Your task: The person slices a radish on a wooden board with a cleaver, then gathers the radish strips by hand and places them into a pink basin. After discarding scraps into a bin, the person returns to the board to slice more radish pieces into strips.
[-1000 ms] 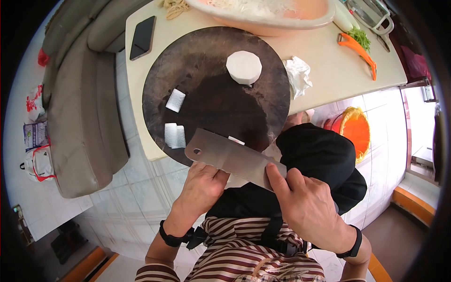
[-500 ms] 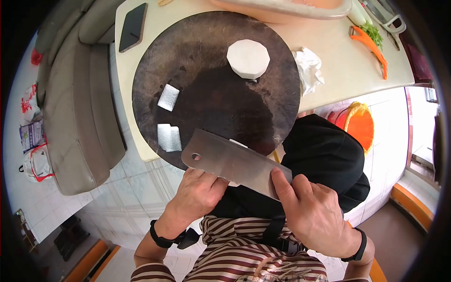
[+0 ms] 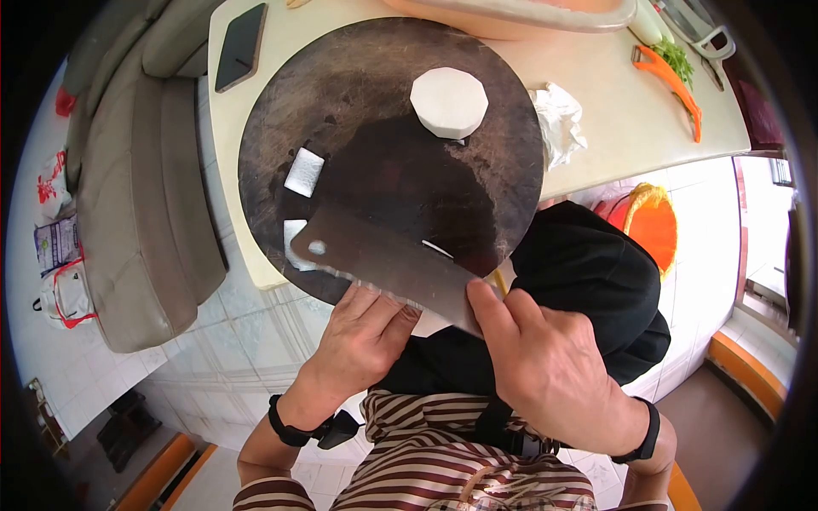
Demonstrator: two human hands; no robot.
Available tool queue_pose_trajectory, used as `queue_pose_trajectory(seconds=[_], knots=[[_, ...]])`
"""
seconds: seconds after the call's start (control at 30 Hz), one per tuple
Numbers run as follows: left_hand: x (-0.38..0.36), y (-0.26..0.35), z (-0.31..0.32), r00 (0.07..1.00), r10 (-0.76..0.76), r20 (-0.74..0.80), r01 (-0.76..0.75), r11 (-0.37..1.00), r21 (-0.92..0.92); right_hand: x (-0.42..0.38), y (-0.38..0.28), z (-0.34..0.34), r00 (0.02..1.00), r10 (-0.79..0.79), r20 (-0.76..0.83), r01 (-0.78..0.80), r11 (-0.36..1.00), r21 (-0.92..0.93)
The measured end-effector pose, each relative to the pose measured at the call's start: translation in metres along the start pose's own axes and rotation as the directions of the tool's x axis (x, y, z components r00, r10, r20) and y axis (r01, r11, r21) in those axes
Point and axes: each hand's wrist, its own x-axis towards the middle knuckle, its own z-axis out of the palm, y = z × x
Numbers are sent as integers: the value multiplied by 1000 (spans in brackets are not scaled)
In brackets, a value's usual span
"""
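Note:
A broad metal cleaver (image 3: 383, 260) lies slanted over the near part of a round dark chopping board (image 3: 349, 77). My right hand (image 3: 545, 362) is closed round its right end, with a finger on the blade. My left hand (image 3: 362, 332) is at the board's near edge, fingers bent and together beside the blade's lower edge; whatever is under the fingertips is hidden. On the board are a thick white round piece (image 3: 449, 103), a white rectangular piece (image 3: 304, 172), white pieces (image 3: 295, 232) partly covered by the blade, and a thin white sliver (image 3: 437, 249).
The board rests on a cream table (image 3: 613, 128). Around it are a phone (image 3: 241, 48), crumpled white paper (image 3: 558, 123), an orange peeler (image 3: 669, 85), green leaves (image 3: 675, 61) and a large basin (image 3: 545, 17). An orange bucket (image 3: 652, 230) stands at right, a grey sofa (image 3: 136, 204) at left.
The cleaver and my right hand have moved left and slightly up, so the blade now covers part of the lower left white pieces. My left hand has shifted only slightly.

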Motion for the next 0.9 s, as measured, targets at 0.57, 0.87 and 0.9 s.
queue_pose_trajectory(seconds=[0.57,0.87,0.9], knots=[[2,4,1,1000,-25,-8,26,1000,14,-2,-2,8,998,52,29,-51,998,-25],[-4,1,-1,999,9,42,-11,999,50,-15,-2,-4,996,54,67,-53,998,-25],[-3,1,0,999,8,43,-10,999,49,-15,-1,-4,997,47,63,-45,999,-28]])
